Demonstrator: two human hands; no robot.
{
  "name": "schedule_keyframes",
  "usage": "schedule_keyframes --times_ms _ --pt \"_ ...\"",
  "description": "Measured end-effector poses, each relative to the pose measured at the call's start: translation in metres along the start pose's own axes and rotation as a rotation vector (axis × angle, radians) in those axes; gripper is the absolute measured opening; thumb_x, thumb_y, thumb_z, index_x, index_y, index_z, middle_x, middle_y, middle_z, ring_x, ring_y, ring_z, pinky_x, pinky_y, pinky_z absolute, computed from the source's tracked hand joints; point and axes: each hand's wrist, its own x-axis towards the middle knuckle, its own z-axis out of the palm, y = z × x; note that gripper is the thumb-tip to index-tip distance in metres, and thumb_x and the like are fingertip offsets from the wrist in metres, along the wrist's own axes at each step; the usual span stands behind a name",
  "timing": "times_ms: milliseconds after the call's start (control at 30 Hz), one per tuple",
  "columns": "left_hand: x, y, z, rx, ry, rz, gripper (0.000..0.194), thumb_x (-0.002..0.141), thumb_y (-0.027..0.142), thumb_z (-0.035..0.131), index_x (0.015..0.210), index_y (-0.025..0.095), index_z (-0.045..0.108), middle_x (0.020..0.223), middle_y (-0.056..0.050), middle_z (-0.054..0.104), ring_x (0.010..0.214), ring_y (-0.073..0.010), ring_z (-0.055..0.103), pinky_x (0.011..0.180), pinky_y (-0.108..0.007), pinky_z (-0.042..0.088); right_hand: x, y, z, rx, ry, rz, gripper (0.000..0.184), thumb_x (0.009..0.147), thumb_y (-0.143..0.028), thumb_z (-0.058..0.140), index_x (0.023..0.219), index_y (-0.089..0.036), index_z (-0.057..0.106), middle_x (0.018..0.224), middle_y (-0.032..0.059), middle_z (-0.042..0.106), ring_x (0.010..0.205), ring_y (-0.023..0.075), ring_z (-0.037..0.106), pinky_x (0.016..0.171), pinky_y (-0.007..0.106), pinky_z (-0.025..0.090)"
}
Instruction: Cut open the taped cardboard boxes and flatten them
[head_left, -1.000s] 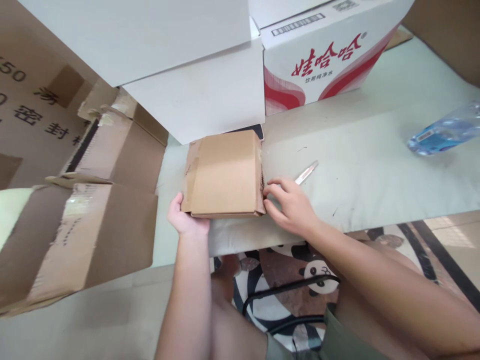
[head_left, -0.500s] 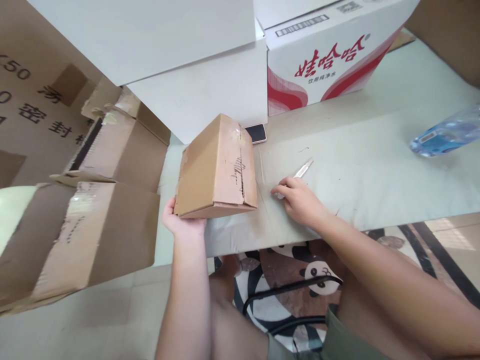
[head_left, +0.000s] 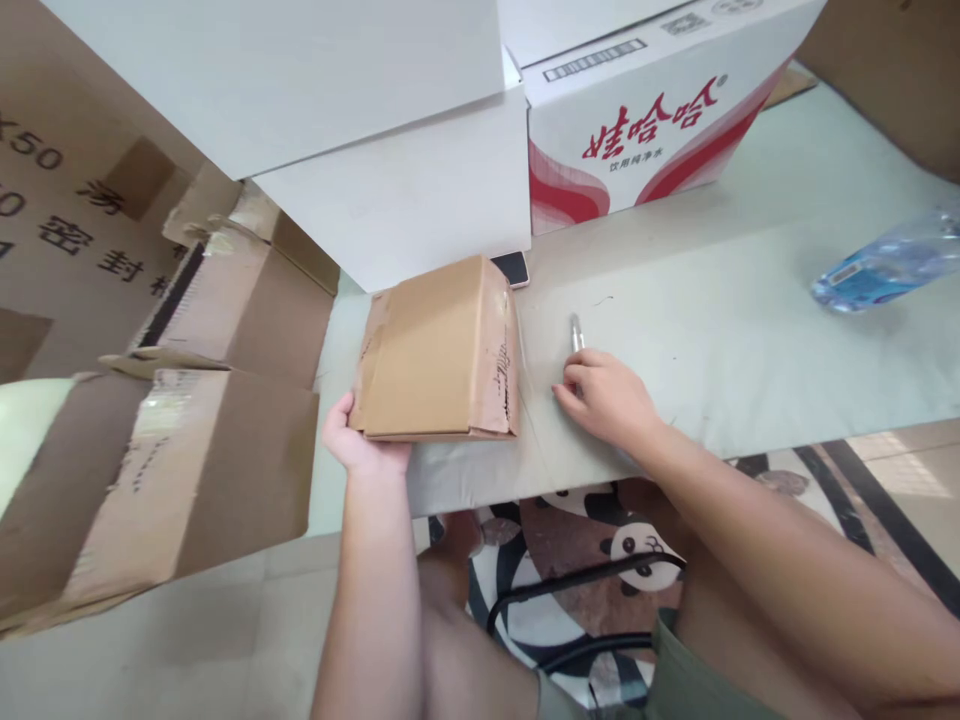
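A small brown cardboard box (head_left: 424, 360) is tilted a little above the table, its taped, torn right side turned partly toward me. My left hand (head_left: 367, 440) grips its near left corner, with the thumb at the left side and the other fingers hidden underneath. To the right of the box, my right hand (head_left: 604, 395) is closed around a slim, pale utility knife (head_left: 577, 332). Only the knife's far end shows, pointing away from me; the fingers cover the rest. Knife and box are apart.
White cartons (head_left: 405, 180) and a red-and-white water carton (head_left: 637, 150) stand at the back. A dark-faced device (head_left: 513, 268) lies behind the small box. Opened cardboard boxes (head_left: 232, 460) fill the left side. A plastic bottle (head_left: 885, 265) lies on the pale-covered table (head_left: 750, 330) at right.
The box turned to show its right side, then tipped partly back. My right hand left the box's side, moved right and closed on the knife, which now points more straight away from me.
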Motion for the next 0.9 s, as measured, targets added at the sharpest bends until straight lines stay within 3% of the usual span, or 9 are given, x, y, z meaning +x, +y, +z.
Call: schedule_keyframes --times_ms 67,200,333,433,533,667,900 --pt "-0.004 0.001 0.004 0.017 0.012 -0.017 0.027 0.075 0.033 0.047 0.088 0.017 0.065 0.085 -0.009 0.071 0.082 -0.0235 0.068 0.073 -0.033 0.055 0.0 0.0 0.001 0.024 0.044 -0.016 0.015 0.087 -0.019 0.052 0.084 -0.018 0.067 0.114 0.0135 0.065 0.091 0.0251 0.064 0.079 0.037 0.049" --pt "-0.005 0.002 0.005 0.02 0.034 -0.035 0.032 0.074 0.031 0.047 0.094 0.016 0.067 0.088 -0.01 0.071 0.086 -0.0243 0.068 0.074 -0.034 0.055 0.0 -0.001 0.002 0.056 0.078 0.063 0.034 0.086 -0.015 0.049 0.116 -0.017 0.064 0.137 0.0164 0.054 0.088 0.0221 0.065 0.074 0.035 0.048" --pt "0.002 -0.001 0.0 0.052 -0.035 0.005 0.032 0.074 0.035 0.051 0.096 0.019 0.067 0.092 -0.011 0.072 0.094 -0.0282 0.068 0.075 -0.036 0.056 0.001 -0.004 0.0 0.007 -0.055 0.084 0.038 0.088 -0.027 0.055 0.124 -0.016 0.061 0.118 0.0157 0.065 0.096 0.0295 0.064 0.077 0.038 0.047" --pt "0.005 -0.002 -0.004 0.051 -0.035 0.008 0.03 0.074 0.036 0.052 0.094 0.02 0.068 0.093 -0.011 0.072 0.094 -0.0285 0.069 0.072 -0.036 0.057 0.003 -0.005 -0.003 0.023 -0.074 0.169 0.046 0.087 -0.021 0.05 0.132 -0.016 0.057 0.111 0.0139 0.07 0.091 0.0287 0.064 0.072 0.036 0.043" --pt "0.006 -0.002 -0.006 0.022 -0.028 -0.012 0.029 0.075 0.034 0.053 0.094 0.02 0.069 0.093 -0.01 0.073 0.088 -0.0266 0.07 0.069 -0.034 0.057 0.004 -0.005 -0.007 0.108 -0.015 0.246 0.037 0.083 -0.021 0.049 0.117 -0.016 0.064 0.102 0.0126 0.071 0.084 0.026 0.062 0.069 0.034 0.04" --pt "0.01 -0.002 -0.008 0.019 -0.059 -0.007 0.03 0.077 0.034 0.052 0.096 0.02 0.07 0.093 -0.01 0.073 0.09 -0.0269 0.07 0.07 -0.035 0.058 0.004 -0.008 -0.011 0.316 0.021 0.234 0.022 0.08 -0.024 0.046 0.091 -0.018 0.064 0.084 0.0076 0.068 0.074 0.0221 0.058 0.067 0.032 0.039" --pt "0.005 -0.001 -0.004 0.051 -0.01 -0.004 0.031 0.075 0.035 0.05 0.094 0.019 0.068 0.092 -0.01 0.072 0.089 -0.0262 0.069 0.07 -0.034 0.057 0.0 -0.014 -0.011 0.442 0.0 0.189 0.025 0.079 -0.027 0.043 0.092 -0.019 0.063 0.078 0.0041 0.065 0.07 0.0202 0.057 0.066 0.032 0.038"
